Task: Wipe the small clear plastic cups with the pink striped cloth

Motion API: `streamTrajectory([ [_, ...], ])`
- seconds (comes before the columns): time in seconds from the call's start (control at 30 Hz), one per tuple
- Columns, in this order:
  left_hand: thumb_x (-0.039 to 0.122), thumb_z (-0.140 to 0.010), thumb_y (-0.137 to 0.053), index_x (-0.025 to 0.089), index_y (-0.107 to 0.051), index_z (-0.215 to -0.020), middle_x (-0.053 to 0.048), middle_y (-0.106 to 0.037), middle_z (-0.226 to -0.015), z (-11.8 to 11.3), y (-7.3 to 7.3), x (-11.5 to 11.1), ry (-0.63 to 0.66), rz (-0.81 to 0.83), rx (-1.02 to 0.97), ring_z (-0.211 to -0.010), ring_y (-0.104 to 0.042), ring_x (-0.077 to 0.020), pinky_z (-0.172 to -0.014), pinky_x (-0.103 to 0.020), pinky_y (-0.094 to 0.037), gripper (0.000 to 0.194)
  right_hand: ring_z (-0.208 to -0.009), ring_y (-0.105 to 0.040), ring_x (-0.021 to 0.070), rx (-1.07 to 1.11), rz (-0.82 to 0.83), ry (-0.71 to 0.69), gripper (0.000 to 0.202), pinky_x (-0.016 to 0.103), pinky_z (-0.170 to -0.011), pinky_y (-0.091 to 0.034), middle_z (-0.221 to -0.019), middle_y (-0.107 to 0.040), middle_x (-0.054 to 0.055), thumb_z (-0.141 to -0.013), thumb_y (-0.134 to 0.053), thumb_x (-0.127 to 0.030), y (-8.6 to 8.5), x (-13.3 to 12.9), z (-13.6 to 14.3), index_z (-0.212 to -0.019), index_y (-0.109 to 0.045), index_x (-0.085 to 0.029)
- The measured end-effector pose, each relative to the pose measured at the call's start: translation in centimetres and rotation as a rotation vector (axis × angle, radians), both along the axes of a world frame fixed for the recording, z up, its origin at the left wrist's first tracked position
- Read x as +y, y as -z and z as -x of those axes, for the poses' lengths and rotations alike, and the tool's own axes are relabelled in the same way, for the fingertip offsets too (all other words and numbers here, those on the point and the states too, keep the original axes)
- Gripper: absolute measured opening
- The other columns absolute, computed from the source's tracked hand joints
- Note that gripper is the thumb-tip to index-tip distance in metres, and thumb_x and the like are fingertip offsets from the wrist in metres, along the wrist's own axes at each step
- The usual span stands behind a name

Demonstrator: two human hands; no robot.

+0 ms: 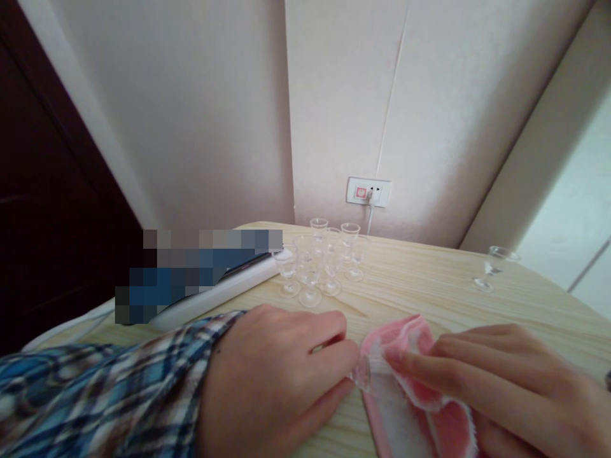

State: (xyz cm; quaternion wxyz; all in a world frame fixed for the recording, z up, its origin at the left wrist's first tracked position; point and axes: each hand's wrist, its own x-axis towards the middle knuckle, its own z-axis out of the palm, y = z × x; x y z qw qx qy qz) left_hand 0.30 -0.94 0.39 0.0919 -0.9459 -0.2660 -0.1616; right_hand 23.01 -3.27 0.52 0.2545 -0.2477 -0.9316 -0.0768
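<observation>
My left hand (281,375), in a plaid sleeve, is closed around a small clear glass (364,372). Most of that glass is hidden by my fingers; only one end shows, close to the cloth. A pink and white fuzzy cloth (396,407) lies partly folded on the table, its upper fold pinched between the thumb and fingers of my right hand (515,381). Several small stemmed glasses (310,273) stand upright in a group beyond my left hand. Apart from them, one more stemmed glass (489,267) stands at the right.
The pale wood-grain table (429,273) reaches back toward the wall. A white-edged object (224,289), partly blurred out, lies at the left beside the glasses, with a white cable (71,327) near it. A wall socket (369,192) holds a plug.
</observation>
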Motion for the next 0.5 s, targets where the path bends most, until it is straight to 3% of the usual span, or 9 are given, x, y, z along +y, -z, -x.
streamTrajectory([
  [0.3,0.026,-0.082,-0.038,0.020,-0.051,-0.073,0.002,-0.053,-0.071,-0.05,0.11,-0.06,-0.036,0.028,0.047,-0.058,-0.048,-0.0101,-0.049,-0.025,-0.028,0.018,-0.066,-0.062,0.0113,-0.033,-0.068,-0.057,0.028,0.016,-0.059,-0.051,-0.075,-0.064,0.003,-0.086,-0.039,-0.028,-0.07,0.36,-0.32,-0.105,-0.055,-0.016],
  [0.5,0.026,-0.082,-0.038,0.019,-0.050,-0.070,0.002,-0.053,-0.069,0.14,0.37,0.27,0.008,0.005,0.022,-0.056,-0.047,-0.0097,-0.046,-0.024,-0.027,0.018,-0.064,-0.061,0.0099,-0.015,-0.102,-0.060,0.027,0.014,-0.056,-0.051,-0.073,-0.063,0.002,-0.087,-0.038,-0.025,0.32,0.66,-0.44,-0.107,-0.055,-0.017],
])
